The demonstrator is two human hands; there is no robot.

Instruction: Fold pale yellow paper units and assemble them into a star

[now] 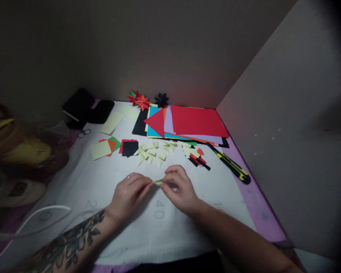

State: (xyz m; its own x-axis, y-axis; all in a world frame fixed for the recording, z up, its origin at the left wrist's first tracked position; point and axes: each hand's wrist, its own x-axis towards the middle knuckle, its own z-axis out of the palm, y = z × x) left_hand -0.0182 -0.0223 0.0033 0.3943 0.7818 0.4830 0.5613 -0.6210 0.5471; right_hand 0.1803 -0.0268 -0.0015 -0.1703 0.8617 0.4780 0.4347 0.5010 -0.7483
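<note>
My left hand and my right hand meet over a white gridded mat. Between their fingertips they pinch a small folded pale yellow paper piece, each hand on one end. Just beyond the hands lie several folded pale yellow paper pieces in a loose cluster on the mat. Both hands are closed in a pinch.
A stack of coloured paper sheets topped with red lies at the back. Finished paper stars sit near the wall. A yellow and black utility knife lies at right. Small paper squares, scissors and a black pouch are at left.
</note>
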